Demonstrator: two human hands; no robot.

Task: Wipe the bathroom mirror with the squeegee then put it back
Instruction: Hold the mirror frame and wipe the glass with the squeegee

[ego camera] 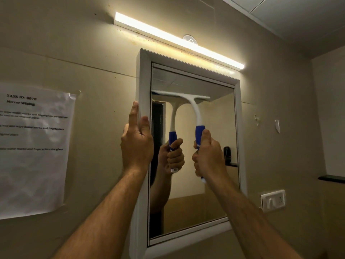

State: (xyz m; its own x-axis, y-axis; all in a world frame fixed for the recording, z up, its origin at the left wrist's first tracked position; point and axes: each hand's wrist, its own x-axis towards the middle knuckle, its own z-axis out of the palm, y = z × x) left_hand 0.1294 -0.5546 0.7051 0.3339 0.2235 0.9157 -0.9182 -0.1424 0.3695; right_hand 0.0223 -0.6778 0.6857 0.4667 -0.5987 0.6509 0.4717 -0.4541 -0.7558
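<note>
White and blue, the squeegee [194, 109] sits with its blade against the upper glass of the mirror [214, 146]; the right hand [209, 154] is clenched round its handle, while the left hand [137, 143] grips the mirror's white frame [142, 75] edge

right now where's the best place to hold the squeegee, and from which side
Hold the squeegee by its blue handle grip, from below and on the room side, as the right hand does now. The blade runs across the top against the mirror, and the white neck curves down to that padded grip, so the hand stays clear of the glass.
</note>
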